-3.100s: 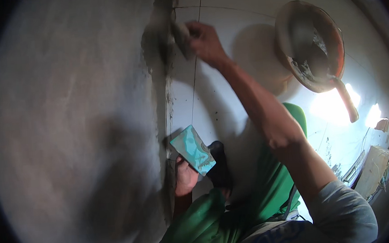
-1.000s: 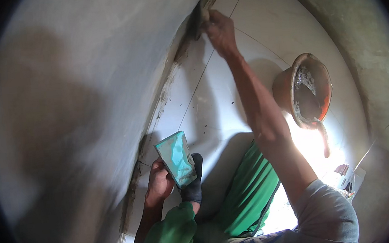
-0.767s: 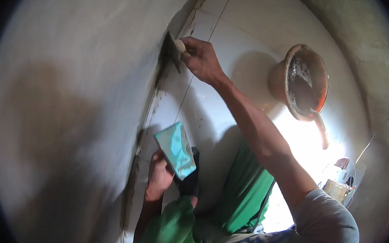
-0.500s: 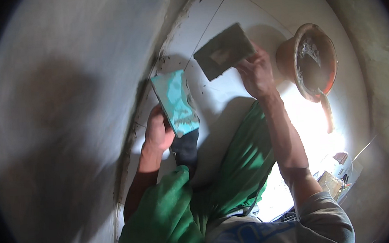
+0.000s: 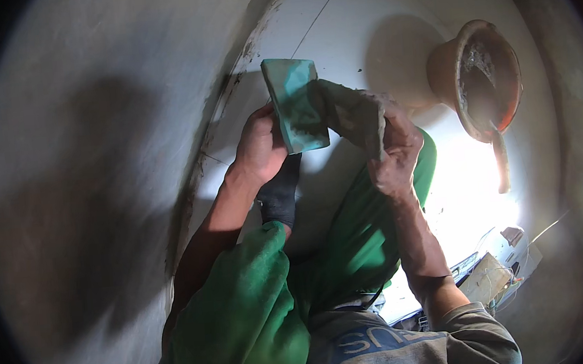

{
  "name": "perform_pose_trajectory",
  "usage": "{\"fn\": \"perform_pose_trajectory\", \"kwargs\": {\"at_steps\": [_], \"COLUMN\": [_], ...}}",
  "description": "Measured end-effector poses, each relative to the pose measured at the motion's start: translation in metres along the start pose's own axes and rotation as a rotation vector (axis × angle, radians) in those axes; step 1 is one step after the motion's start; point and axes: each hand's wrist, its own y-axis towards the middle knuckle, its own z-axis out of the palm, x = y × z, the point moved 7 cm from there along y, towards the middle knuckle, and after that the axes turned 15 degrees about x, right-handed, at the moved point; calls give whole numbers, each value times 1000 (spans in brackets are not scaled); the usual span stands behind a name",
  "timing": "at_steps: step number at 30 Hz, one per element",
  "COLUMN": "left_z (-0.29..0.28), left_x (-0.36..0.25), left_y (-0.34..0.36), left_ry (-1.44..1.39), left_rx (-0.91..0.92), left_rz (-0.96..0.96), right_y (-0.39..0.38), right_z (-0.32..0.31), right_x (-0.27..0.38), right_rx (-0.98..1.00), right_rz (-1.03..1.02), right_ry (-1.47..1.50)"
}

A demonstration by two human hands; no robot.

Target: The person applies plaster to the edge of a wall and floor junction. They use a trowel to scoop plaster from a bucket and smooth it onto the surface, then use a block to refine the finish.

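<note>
In my left hand (image 5: pixel 260 147) is a turquoise plastering float (image 5: pixel 298 116), its flat face turned up and smeared with grey mortar; its grip is hidden behind it. My right hand (image 5: pixel 396 153) is closed around a second, mortar-grey float (image 5: pixel 353 112), tilted so that one long edge shows. The grey float's far end meets or overlaps the right side of the turquoise one; whether they touch I cannot tell. Both floats are raised above the floor, in front of my green-clad knees (image 5: pixel 368 244).
A brown bucket (image 5: pixel 442 78) with wet grey mix and a handle sticking over its rim stands to the right. The plastered wall (image 5: pixel 98 163) rises close on the left. Near my right elbow lie a board and wires (image 5: pixel 494 279) on the pale floor (image 5: pixel 319 15).
My left hand has lifted the turquoise float up and to the right. My right hand has brought the grey float down and tilted it, so the two floats now come together.
</note>
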Motion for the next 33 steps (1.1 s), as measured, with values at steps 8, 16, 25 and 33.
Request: {"fn": "perform_pose_trajectory", "kwargs": {"at_steps": [8, 16, 25, 33], "left_z": [31, 72, 71, 80], "left_x": [-13, -36, -86, -81], "left_y": [5, -1, -6, -25], "left_ry": [-57, -46, 441, 1198], "left_rx": [112, 284, 229, 48], "left_rz": [28, 47, 305, 530], "right_y": [7, 12, -9, -10], "right_z": [14, 15, -22, 21], "right_x": [-2, -22, -13, -31], "right_rx": [40, 114, -159, -202], "right_rz": [-91, 53, 141, 315], "right_ry": [-217, -360, 750, 969]}}
